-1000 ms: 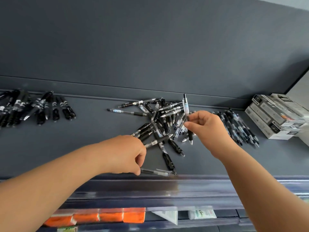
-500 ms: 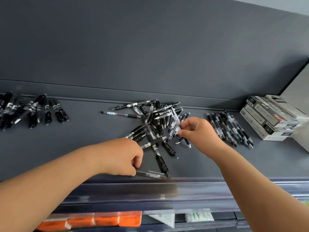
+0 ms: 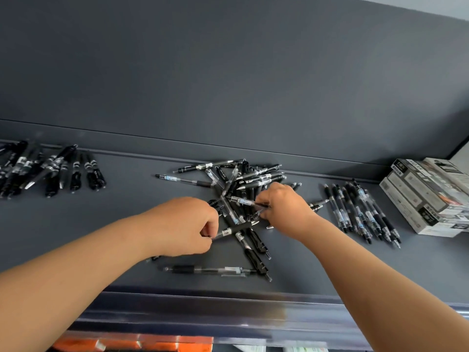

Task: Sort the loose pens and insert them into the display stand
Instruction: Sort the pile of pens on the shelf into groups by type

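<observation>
A tangled pile of loose pens (image 3: 243,177), black and clear-barrelled, lies mid-shelf. My left hand (image 3: 186,227) is at the pile's near-left side, fingers curled, and pinches the end of a black pen (image 3: 232,230) that still lies among the others. My right hand (image 3: 283,208) reaches into the pile from the right and holds a clear pen (image 3: 245,201) between thumb and fingers, low over the heap. One clear pen with a black grip (image 3: 208,270) lies alone near the front edge.
A group of black pens (image 3: 50,171) lies at the far left and a row of clear pens (image 3: 360,212) to the right. Stacked pen boxes (image 3: 426,196) fill the right corner. A raised rail (image 3: 203,308) edges the dark shelf; orange packs (image 3: 132,345) sit below.
My left hand let go of the pen by the front edge and moved up to the pile. My right hand came down from holding a clear pen upright into the heap.
</observation>
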The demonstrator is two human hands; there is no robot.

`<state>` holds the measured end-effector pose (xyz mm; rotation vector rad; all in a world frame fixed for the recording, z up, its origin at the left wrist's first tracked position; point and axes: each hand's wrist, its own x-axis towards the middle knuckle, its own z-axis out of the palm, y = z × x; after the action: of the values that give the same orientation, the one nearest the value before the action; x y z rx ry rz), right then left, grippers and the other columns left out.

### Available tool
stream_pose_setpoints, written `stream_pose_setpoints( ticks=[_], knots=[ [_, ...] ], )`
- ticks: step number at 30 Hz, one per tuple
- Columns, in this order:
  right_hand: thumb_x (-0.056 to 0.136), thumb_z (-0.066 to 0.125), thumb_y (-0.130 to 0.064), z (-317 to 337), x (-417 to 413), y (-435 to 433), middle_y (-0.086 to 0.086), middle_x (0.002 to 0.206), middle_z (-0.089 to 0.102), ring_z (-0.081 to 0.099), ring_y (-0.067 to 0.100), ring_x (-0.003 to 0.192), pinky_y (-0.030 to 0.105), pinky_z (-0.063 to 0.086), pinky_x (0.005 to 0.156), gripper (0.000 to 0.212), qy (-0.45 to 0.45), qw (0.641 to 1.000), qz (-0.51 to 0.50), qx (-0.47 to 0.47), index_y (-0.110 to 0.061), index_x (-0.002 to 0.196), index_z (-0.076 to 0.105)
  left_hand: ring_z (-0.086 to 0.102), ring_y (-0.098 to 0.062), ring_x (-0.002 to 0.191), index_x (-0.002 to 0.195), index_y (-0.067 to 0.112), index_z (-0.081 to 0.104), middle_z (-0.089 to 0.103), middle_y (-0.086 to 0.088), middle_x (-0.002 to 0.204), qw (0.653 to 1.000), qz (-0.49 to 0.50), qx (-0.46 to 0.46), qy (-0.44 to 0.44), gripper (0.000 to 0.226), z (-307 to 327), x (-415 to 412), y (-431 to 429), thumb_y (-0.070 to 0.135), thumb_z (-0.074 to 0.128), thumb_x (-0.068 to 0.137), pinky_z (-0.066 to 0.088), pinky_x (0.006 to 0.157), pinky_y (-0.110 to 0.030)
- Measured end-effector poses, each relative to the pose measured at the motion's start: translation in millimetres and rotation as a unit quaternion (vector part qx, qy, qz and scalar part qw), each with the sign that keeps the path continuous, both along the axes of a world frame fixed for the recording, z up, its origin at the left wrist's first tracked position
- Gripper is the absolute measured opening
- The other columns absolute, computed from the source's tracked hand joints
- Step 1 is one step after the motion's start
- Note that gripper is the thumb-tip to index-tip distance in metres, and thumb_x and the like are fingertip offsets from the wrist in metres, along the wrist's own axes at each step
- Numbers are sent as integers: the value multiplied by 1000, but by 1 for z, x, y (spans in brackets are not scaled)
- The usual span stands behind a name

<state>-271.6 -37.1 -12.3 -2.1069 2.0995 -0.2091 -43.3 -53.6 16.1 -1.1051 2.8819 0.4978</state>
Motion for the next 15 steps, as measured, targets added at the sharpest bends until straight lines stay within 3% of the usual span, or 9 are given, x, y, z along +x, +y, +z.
stream_pose_setpoints(
  ticks=[3, 7, 11, 15],
  knots=[
    [85, 66, -14, 2, -2, -6, 3, 103, 47, 47, 23, 103, 33, 45, 84, 15, -2, 1000, 13, 11, -18, 99, 68, 50, 3, 79, 85, 30, 61, 56, 16, 89, 1000, -17, 23, -8, 6, -3, -2, -1, 33, 60, 80, 43, 69, -17],
    [86, 64, -13, 2, -2, -10, 1, 101, 45, 47, 22, 104, 33, 45, 86, 15, -8, 999, 29, 16, -20, 99, 68, 48, 0, 82, 89, 30, 62, 50, 16, 91, 997, -39, 50, -55, 23, -7, -5, 4, 46, 68, 73, 43, 70, -20],
    [87, 65, -14, 1, -4, -13, 4, 109, 49, 44, 22, 108, 33, 42, 91, 20, -19, 999, 30, 12, -18, 107, 67, 49, -2, 89, 84, 29, 63, 48, 16, 88, 996, -46, 44, -63, 9, -7, -9, 4, 34, 64, 77, 46, 78, -25],
    [85, 66, -13, -1, -5, -14, 1, 102, 51, 44, 22, 105, 30, 36, 88, 19, -59, 997, 35, -19, -16, 104, 68, 43, -2, 89, 85, 25, 65, 44, 15, 81, 993, -81, 13, -80, 11, -11, -12, 10, 30, 62, 76, 43, 82, -24]
  ],
)
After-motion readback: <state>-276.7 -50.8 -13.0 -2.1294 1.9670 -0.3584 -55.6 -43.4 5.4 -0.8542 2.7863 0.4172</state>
